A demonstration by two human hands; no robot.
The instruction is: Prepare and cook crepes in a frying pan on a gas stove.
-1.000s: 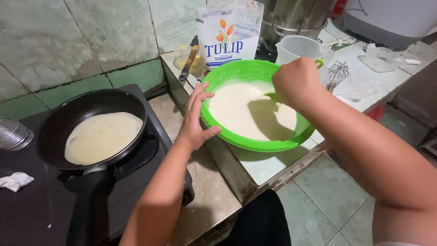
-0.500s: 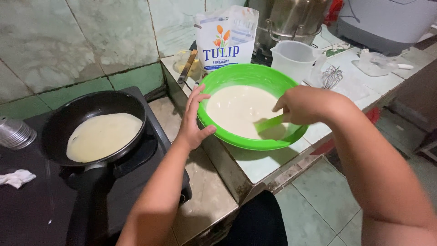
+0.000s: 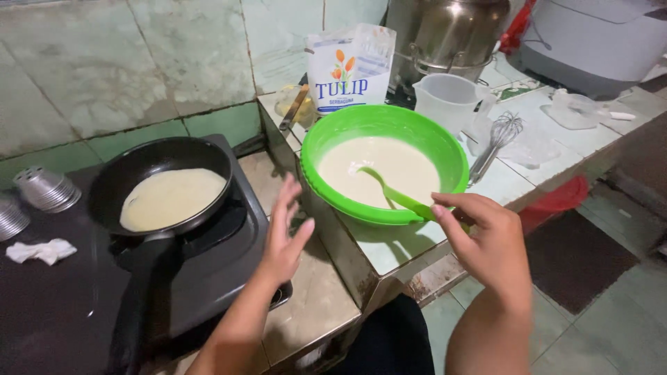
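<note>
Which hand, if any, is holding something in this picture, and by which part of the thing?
The right hand holds the green ladle by the end of its handle, between its fingers; the scoop rests in the batter. The left hand holds nothing.

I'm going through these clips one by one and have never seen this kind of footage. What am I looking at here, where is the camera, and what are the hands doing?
There is no machine here: a person works with bare hands, and the single camera sits on their head, looking down. The right hand holds the handle of a green ladle whose scoop end rests in pale batter inside a green bowl on a tiled counter. The left hand is open and holds nothing, hovering between the bowl and a black frying pan on the stove; a thin pale pancake lies in the pan. Behind the bowl stand a flour bag, a clear measuring jug and a wire whisk.
</note>
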